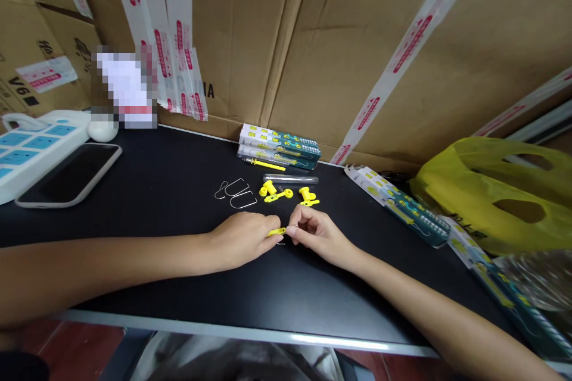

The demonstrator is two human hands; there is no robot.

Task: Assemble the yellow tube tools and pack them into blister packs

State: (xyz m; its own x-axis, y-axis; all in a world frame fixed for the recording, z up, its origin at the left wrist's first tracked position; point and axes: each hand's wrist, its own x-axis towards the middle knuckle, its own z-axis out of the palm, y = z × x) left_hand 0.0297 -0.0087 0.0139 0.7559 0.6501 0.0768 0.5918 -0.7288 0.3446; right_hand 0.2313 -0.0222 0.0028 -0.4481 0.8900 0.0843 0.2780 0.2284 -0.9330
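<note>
Near the middle of the black table, my left hand [245, 240] is closed on a small yellow plastic piece [277, 231] whose end sticks out toward the right. My right hand [318, 234] pinches at that end, with a bit of thin metal showing at its fingertips; what exactly it holds is too small to tell. A short metal wire end shows just below the yellow piece. Beyond the hands lie bent metal hooks [243, 199], several yellow plastic parts [277, 195], a clear tube [290, 179] and a yellow rod [268, 165].
Stacked printed boxes [279, 146] stand at the back against cardboard. More boxes [397, 205] and a yellow bag [465, 190] lie on the right. A phone [71, 175] and a white power strip [40, 149] are at the left. The table's front edge [223, 333] runs below my arms.
</note>
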